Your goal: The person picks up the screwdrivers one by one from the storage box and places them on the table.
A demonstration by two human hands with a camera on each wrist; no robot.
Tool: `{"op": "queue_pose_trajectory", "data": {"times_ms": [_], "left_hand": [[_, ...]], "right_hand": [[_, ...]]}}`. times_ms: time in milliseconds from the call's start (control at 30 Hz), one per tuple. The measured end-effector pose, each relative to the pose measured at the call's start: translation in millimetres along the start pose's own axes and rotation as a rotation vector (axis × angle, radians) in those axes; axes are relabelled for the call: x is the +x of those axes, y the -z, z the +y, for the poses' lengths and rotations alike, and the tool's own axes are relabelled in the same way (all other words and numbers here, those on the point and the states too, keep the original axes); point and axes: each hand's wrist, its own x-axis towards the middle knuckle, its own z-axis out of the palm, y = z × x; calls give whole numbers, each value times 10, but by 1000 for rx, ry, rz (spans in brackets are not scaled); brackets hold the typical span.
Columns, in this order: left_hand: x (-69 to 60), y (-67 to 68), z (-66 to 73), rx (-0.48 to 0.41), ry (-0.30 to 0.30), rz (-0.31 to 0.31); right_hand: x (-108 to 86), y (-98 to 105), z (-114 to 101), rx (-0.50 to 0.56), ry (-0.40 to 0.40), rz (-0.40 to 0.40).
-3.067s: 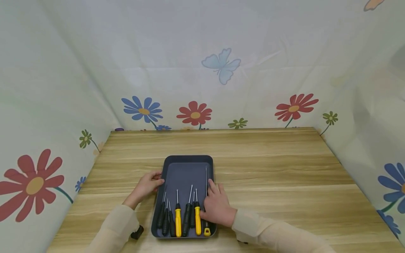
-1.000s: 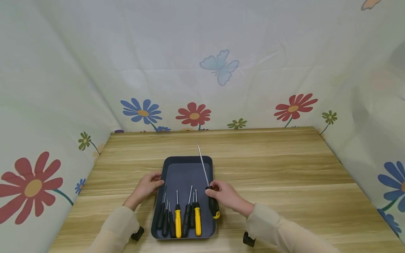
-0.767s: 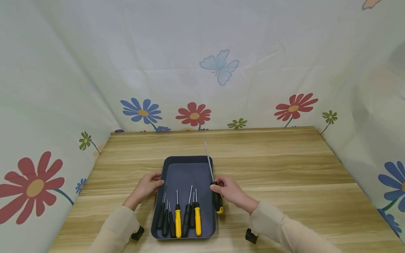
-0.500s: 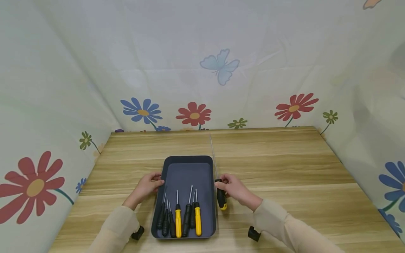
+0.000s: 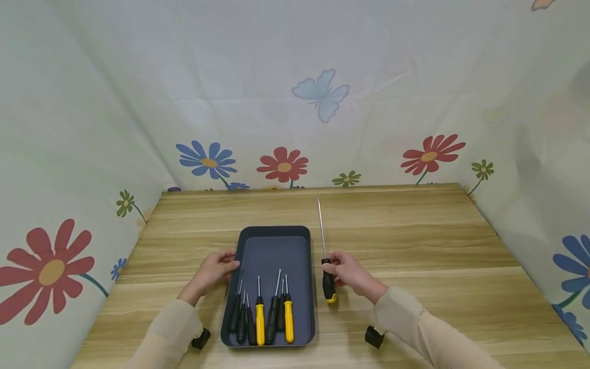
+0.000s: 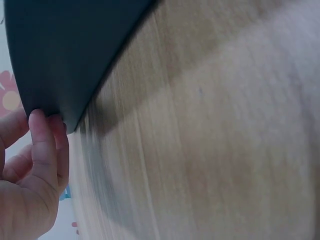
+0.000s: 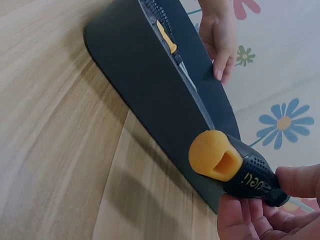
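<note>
Long screwdriver (image 5: 329, 283) in the right hand (image 5: 351, 274), just right of the tray (image 5: 312, 287), over the table. Black handle, yellow butt end toward near side, slim metal shaft pointing far and slightly left; tip reaches past the tray's far edge. Right wrist view: handle is up off the tabletop, lettering "deli" on it, slot in the yellow end. Height of the tip above the table: can't tell.

Right hand grasps the handle close to where the shaft starts, thumb on one side, fingers on the other. Left hand (image 5: 214, 270) pinches the tray's left wall around mid-length, thumb at the rim, fingertips against the outer side.

Tray is dark grey, rectangular, long side running near to far, left of centre on the table. Inside, near half, a row of smaller screwdrivers, handles near, shafts far: three black screwdrivers (image 5: 241, 328) at left, then a yellow screwdriver (image 5: 260, 324), two more black screwdrivers (image 5: 273, 320), and another yellow screwdriver (image 5: 289, 323) at right.

Both arms in cream sleeves (image 5: 410, 320), each with a small black block (image 5: 374, 336) under the cuff. Table (image 5: 415, 230) is light wood grain. Pale cloth (image 5: 392, 51) rises behind the far edge and on both sides, printed with red, blue and green flowers (image 5: 282, 164), plus a light blue butterfly (image 5: 322, 95) at far centre.
</note>
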Motion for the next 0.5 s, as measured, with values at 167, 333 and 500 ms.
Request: {"op": "queue_pose_trajectory", "data": {"times_ms": [167,333,500], "left_hand": [[16,5,-18,-1,12,0],[22,2,-29,-7,18,1],[22,2,-31,-22,27,2]], "right_hand": [[39,35,40,0,-23,4],[116,74,112,31,-56,13],[199,115,182,62,-76,20]]}}
